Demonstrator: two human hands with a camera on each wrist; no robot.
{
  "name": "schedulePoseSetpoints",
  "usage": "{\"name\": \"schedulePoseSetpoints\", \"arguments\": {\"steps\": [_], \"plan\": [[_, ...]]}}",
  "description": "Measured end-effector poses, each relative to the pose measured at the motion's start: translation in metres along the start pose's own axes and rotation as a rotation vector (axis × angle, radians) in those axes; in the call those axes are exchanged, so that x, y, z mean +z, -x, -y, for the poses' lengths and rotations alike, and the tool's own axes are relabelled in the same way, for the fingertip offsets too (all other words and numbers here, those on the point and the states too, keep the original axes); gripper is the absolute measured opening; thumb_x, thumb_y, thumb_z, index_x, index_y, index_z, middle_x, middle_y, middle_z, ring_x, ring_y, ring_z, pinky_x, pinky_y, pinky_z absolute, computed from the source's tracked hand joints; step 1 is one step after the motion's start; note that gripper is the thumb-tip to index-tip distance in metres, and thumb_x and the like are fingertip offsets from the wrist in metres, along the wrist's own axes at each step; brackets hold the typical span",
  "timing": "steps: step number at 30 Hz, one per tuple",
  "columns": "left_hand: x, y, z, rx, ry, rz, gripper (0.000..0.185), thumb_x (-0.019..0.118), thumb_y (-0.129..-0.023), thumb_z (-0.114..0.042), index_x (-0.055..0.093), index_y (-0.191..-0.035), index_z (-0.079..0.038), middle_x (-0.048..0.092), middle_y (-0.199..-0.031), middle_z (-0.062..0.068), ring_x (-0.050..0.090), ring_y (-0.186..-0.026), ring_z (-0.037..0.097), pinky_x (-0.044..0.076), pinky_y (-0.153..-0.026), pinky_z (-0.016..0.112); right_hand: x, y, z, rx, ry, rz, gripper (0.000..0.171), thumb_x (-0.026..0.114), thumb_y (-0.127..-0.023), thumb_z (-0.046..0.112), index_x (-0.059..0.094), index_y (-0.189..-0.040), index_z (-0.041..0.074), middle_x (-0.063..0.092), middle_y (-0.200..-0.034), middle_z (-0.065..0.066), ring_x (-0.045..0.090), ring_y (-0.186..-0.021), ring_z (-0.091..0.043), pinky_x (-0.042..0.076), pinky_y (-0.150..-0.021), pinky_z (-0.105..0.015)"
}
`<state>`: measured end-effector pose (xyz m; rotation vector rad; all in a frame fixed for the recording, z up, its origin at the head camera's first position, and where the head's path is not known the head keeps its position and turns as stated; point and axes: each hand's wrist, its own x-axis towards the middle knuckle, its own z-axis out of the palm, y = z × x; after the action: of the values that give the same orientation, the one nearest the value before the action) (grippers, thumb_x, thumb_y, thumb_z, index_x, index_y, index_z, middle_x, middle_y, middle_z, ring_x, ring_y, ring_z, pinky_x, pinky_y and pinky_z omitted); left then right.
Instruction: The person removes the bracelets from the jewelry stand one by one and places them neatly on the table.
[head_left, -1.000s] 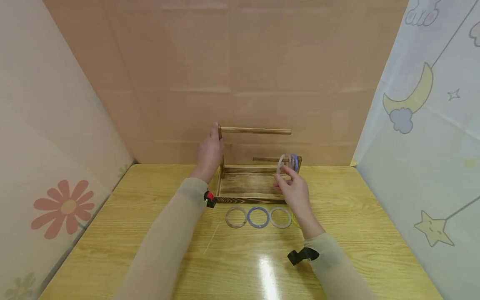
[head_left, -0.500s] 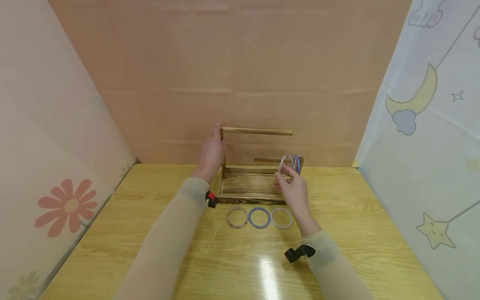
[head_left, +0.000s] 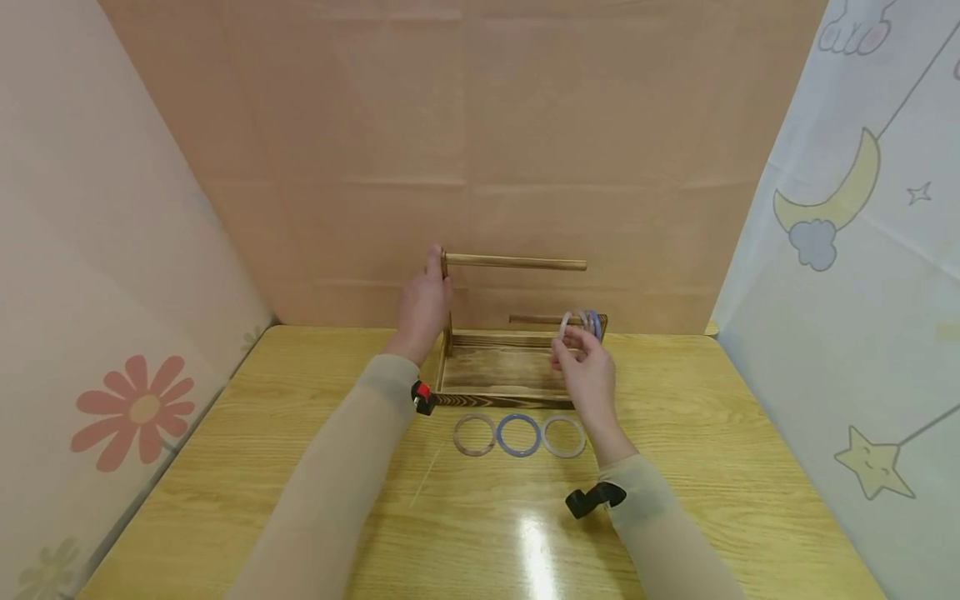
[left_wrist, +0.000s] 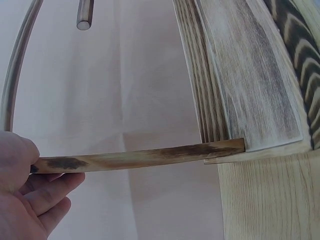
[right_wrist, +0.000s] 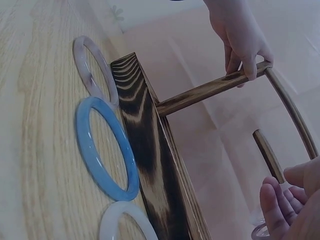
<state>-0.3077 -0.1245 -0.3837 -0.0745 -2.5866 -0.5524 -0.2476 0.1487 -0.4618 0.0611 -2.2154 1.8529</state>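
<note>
My left hand (head_left: 423, 308) grips the top of the left post (left_wrist: 145, 155) of a wooden bangle rack; the left wrist view shows thumb and fingers around its end. An upper rod (head_left: 517, 262) runs rightward from that post. On the lower rod (head_left: 532, 319), which starts from the right post, hang a pale bangle (head_left: 565, 320), a greyish one and a blue bangle (head_left: 595, 321). My right hand (head_left: 592, 375) pinches the pale bangle's lower part between thumb and fingertips. Its fingers hide most of that bangle in the right wrist view.
Before the rack's tray front (head_left: 495, 402), a mottled bangle (head_left: 475, 453), a blue bangle (right_wrist: 84, 135) and a white bangle (head_left: 564, 456) lie flat in a row on the wooden table (head_left: 360, 542). A tan backdrop (head_left: 337, 167) rises behind, with patterned side walls.
My right forearm has shifted slightly left and now covers the yellow bangle glimpsed at the row's right end. The left hand keeps its hold on the post. The head view has shifted a little.
</note>
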Motion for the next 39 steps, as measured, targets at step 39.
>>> {"name": "schedulePoseSetpoints", "arguments": {"steps": [39], "plan": [[0.0,0.005,-0.002,0.037,0.04,-0.007,0.055,0.059,-0.117,-0.017,0.033,-0.163,-0.006,0.064,-0.082,0.013,0.059,-0.061,0.03,0.05,-0.057,0.044,0.019,-0.008,0.011,-0.081,0.027,0.017,0.023,0.074,-0.108,0.012,0.076,-0.124,-0.005,0.076,-0.109,-0.017,0.079,-0.086,-0.027,0.065,-0.077,-0.035]]}}
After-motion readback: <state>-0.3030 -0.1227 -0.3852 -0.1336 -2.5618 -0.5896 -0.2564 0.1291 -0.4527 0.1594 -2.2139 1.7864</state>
